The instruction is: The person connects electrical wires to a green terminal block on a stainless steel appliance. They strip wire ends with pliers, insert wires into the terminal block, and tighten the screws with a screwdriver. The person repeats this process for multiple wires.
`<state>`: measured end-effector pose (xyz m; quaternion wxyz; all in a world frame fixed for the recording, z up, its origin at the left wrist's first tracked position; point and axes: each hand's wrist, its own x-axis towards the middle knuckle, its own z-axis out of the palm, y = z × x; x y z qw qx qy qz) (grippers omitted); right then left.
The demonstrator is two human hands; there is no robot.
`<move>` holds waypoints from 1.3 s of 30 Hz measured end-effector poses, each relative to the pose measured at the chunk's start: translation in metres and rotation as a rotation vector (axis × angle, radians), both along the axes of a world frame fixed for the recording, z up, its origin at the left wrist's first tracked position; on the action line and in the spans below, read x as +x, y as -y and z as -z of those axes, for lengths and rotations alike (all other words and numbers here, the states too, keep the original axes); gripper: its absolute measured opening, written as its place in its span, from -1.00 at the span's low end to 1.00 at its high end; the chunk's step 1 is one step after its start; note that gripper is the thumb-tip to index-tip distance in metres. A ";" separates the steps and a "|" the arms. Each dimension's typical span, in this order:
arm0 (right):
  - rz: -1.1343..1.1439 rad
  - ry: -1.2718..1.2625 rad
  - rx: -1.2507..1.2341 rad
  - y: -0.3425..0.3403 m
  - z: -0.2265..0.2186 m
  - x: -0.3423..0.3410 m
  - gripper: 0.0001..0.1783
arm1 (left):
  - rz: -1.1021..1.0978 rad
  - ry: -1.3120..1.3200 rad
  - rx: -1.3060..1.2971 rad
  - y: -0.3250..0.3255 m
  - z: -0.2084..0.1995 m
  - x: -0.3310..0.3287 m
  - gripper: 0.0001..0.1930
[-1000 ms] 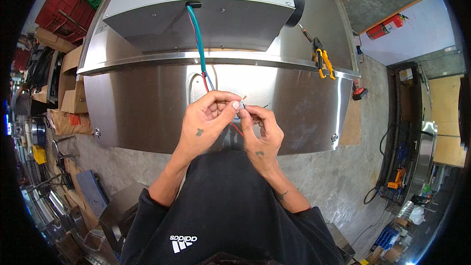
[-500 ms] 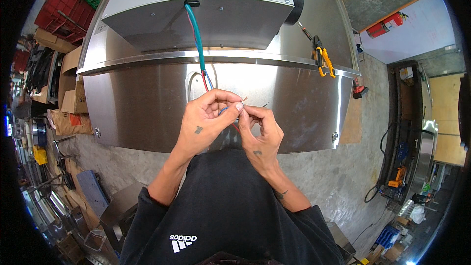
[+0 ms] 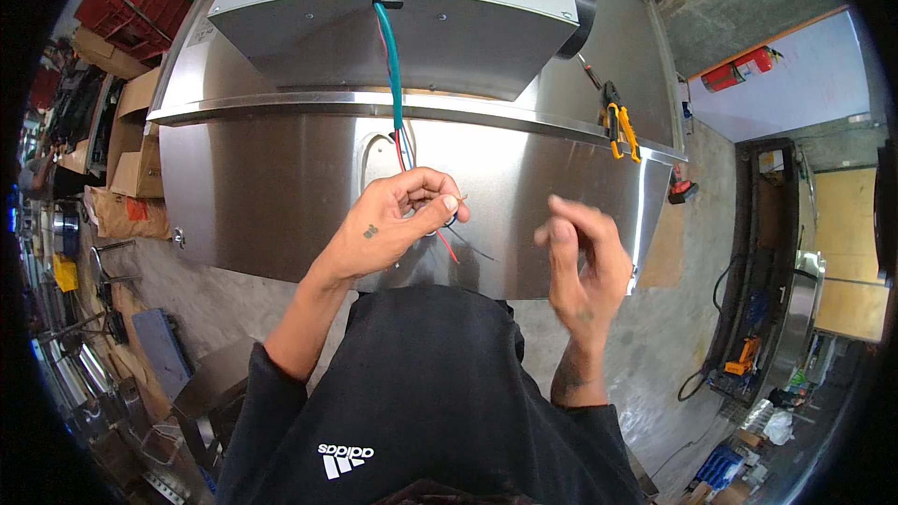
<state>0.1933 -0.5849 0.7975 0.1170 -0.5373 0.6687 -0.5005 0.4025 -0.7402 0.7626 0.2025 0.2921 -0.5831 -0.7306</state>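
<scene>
My left hand [image 3: 398, 220] pinches the end of a thin wire between thumb and forefinger; a short tip pokes out past the fingertips. A red wire [image 3: 448, 245] and a dark wire [image 3: 475, 248] hang loose below that hand. The wires come out of a teal sleeve [image 3: 393, 75], which runs down from a slot in the grey metal box [image 3: 346, 51]. My right hand [image 3: 589, 262] is in the air to the right, apart from the wires, its fingers loosely bent, slightly blurred and with nothing visible in them.
Beneath my hands lies a shiny steel panel [image 3: 262, 196] with a raised ledge. Yellow-and-black pliers [image 3: 619, 126] and a screwdriver [image 3: 589, 70] rest at its right. Cardboard boxes [image 3: 137, 173] stand at the left; a red fire extinguisher [image 3: 739, 69] is at the far right.
My right hand has come away from the wire and moved right. My left hand keeps its pinch in nearly the same place. The view has shifted slightly.
</scene>
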 end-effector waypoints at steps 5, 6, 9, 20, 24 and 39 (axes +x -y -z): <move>-0.363 -0.065 0.001 0.043 0.016 -0.020 -0.70 | 0.130 -0.021 0.029 0.010 -0.005 0.007 -0.74; -0.417 -0.072 -0.014 0.049 0.016 -0.016 -0.67 | 0.154 -0.037 0.042 0.012 -0.004 0.009 -0.74; -0.555 -0.053 -0.024 0.062 0.024 -0.014 -0.64 | 0.200 -0.058 0.011 0.017 -0.003 0.012 -0.73; -0.711 -0.104 -0.022 0.078 0.019 -0.024 -0.66 | 0.282 -0.019 0.027 0.027 -0.008 0.014 -0.65; -0.743 -0.150 -0.024 0.081 0.015 -0.027 -0.68 | 0.316 0.004 0.032 0.031 -0.007 0.013 -0.67; -0.628 -0.053 -0.050 0.073 0.031 -0.014 -0.79 | 0.179 0.014 0.022 0.023 -0.003 0.014 -0.65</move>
